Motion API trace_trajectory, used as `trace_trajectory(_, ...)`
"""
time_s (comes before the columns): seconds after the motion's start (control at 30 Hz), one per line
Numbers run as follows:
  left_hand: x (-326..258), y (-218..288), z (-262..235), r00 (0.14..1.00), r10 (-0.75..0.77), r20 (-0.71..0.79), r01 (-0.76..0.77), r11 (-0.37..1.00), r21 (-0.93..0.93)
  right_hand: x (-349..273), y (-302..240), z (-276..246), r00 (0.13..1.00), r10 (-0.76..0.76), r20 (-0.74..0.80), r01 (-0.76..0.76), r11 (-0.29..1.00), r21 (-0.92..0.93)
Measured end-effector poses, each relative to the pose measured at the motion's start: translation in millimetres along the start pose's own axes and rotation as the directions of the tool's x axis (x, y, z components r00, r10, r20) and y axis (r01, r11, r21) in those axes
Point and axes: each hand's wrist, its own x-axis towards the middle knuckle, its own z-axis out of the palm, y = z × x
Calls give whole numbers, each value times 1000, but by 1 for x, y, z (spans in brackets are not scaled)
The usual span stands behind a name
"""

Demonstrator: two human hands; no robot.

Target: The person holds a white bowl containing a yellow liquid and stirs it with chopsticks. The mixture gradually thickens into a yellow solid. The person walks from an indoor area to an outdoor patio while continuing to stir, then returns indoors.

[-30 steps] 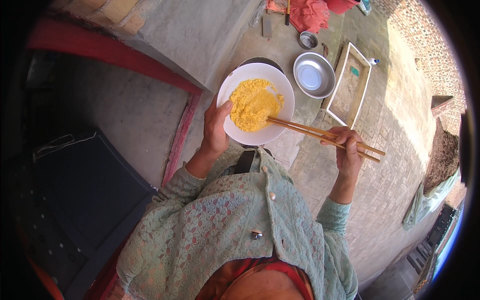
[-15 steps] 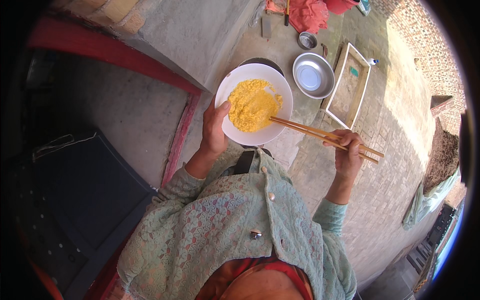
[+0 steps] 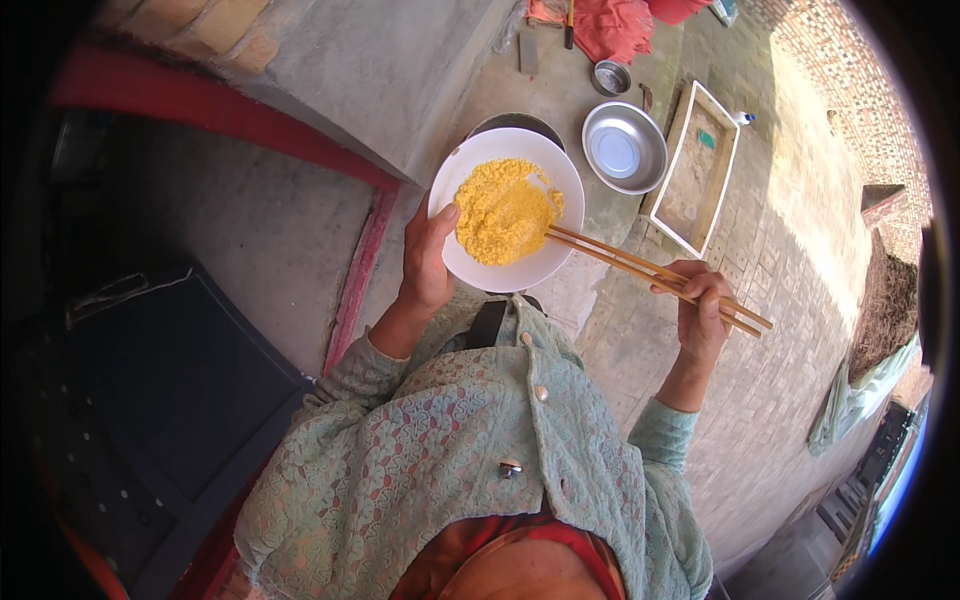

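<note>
My left hand (image 3: 428, 256) grips the left rim of a white bowl (image 3: 525, 277), thumb over the edge and fingers hidden beneath. Inside lies a crumbly yellow food (image 3: 500, 215), grainy and moist-looking, heaped toward the left and middle. A pair of wooden chopsticks (image 3: 640, 266) is pinched in my right hand (image 3: 698, 305). Their tips touch the right edge of the yellow food, and their thick ends stick out past my hand to the right.
Beyond the bowl, a metal basin (image 3: 624, 148) and a smaller metal bowl (image 3: 611, 78) sit on the ground. A dark round pan (image 3: 517, 122) is partly hidden behind the white bowl. To the right lies a white-edged rectangular frame (image 3: 698, 165); at left is a red-framed doorway (image 3: 355, 290).
My right hand and the chopsticks have shifted slightly right, and the tips have drawn a little toward the bowl's right rim. The bowl stays nearly still in my left hand.
</note>
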Motion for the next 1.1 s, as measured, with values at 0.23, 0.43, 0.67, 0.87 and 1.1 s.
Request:
trace_trajectory(0.23, 0, -1, 0, 1000, 0, 18, 0, 1000, -6, 1, -9, -1, 999, -28, 21, 28, 999, -36)
trace_trajectory(0.43, 0, 0, -1, 999, -7, 31, 7, 1000, -8, 3, -13, 1, 997, -11, 75, 15, 999, -49)
trace_trajectory(0.67, 0, 4, 5, 998, 6, 59, -7, 1000, 10, 6, -14, 6, 999, 2, 51, 1, 999, -53)
trace_trajectory(0.87, 0, 4, 3, 998, 0, 61, -2, 1000, 25, 8, -15, 8, 998, 28, 63, -23, 997, -78)
trace_trajectory(1.1, 0, 3, 5, 999, 12, 40, -13, 999, 29, 11, -22, 12, 997, 49, 63, -38, 987, -156)
